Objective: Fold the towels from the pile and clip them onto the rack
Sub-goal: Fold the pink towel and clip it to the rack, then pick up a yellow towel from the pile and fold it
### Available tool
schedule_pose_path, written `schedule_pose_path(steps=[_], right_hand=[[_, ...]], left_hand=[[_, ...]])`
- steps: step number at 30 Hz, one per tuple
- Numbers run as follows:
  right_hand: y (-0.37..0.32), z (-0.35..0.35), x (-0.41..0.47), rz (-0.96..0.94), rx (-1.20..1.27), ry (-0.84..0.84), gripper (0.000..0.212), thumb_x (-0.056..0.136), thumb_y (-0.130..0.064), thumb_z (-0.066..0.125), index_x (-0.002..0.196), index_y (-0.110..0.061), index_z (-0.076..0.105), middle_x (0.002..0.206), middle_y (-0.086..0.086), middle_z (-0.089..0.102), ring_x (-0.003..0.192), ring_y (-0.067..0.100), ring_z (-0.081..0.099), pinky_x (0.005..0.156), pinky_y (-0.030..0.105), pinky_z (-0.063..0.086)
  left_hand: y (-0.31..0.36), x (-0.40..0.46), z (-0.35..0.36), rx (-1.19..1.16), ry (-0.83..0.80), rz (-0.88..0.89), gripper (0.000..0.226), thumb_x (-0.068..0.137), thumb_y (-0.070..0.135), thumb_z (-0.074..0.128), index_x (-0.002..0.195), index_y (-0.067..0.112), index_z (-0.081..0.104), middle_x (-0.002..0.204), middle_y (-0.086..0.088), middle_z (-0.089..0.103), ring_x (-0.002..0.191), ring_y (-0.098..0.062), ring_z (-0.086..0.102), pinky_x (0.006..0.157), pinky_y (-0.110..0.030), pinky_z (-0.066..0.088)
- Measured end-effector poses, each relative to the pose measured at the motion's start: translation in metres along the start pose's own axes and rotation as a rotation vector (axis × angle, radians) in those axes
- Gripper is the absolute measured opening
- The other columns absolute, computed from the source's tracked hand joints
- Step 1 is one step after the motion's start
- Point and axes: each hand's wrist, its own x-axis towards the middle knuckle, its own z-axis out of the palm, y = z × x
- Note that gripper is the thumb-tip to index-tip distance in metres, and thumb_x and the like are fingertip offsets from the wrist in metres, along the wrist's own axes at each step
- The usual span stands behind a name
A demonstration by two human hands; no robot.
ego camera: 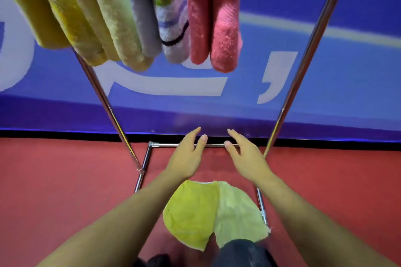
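Several folded towels hang in a row from the top of the metal rack [303, 54]: yellow ones [71, 19] at the left, a lilac one [167, 13] in the middle, a red one [213, 17] at the right. On the red floor inside the rack's base lies a bright yellow towel [192, 212] beside a pale green towel [237, 214]. My left hand [187, 156] and my right hand [246, 156] are stretched out above these two, fingers apart, holding nothing. The clips are out of sight.
The rack's two slanted chrome poles [108, 104] run down to a rectangular base frame [145, 162] on the red floor. A blue wall banner [325, 84] with white marks stands right behind. A dark knee [240, 253] shows at the bottom edge.
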Motion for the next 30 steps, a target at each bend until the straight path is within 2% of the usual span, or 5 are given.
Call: schedule_pose_path(steps=[8,18,21,26,30], right_hand=[[0.153,0.121,-0.024,0.23,-0.126,-0.357,0.054,0.104,-0.042,0.05,0.155,-0.026,0.039,0.162,0.002,0.038,0.151,0.016,0.032,0.123,0.033,0.025],[0.231,0.243,-0.051,0.55,0.059,-0.755,0.059,0.103,-0.038,0.054,0.157,-0.023,0.036,0.164,0.003,0.034,0.15,0.02,0.033,0.122,0.031,0.027],[0.237,0.269,-0.054,0.644,0.184,-0.731,0.058,0.101,-0.031,0.06,0.153,-0.014,0.042,0.16,0.006,0.04,0.146,0.02,0.04,0.114,0.023,0.03],[0.236,0.295,-0.051,0.821,0.387,-0.603,0.053,0.098,-0.032,0.064,0.145,-0.01,0.053,0.151,0.005,0.049,0.14,0.022,0.047,0.118,0.032,0.036],[0.236,0.305,-0.051,0.833,0.387,-0.448,0.038,0.087,-0.042,0.068,0.096,-0.006,0.076,0.102,0.008,0.077,0.1,0.022,0.07,0.098,0.046,0.054]], left_hand=[[-0.171,-0.004,0.089,0.057,-0.125,-0.417,0.058,0.106,0.044,0.047,0.154,0.012,0.039,0.157,-0.005,0.045,0.143,-0.02,0.044,0.112,-0.028,0.031],[-0.333,-0.033,0.12,0.018,0.033,-0.965,0.064,0.1,0.037,0.061,0.146,-0.004,0.044,0.147,-0.021,0.053,0.132,-0.039,0.054,0.108,-0.044,0.044],[-0.357,-0.035,0.123,-0.053,0.111,-1.085,0.057,0.101,0.03,0.062,0.143,-0.003,0.044,0.126,-0.01,0.056,0.127,-0.037,0.055,0.093,-0.036,0.042],[-0.385,-0.03,0.135,-0.288,0.267,-1.237,0.075,0.095,0.039,0.07,0.149,-0.001,0.036,0.14,-0.018,0.053,0.132,-0.038,0.053,0.109,-0.049,0.044],[-0.393,-0.026,0.146,-0.41,0.282,-1.259,0.041,0.094,0.035,0.072,0.106,-0.002,0.059,0.106,-0.014,0.059,0.094,-0.031,0.059,0.092,-0.044,0.052]])
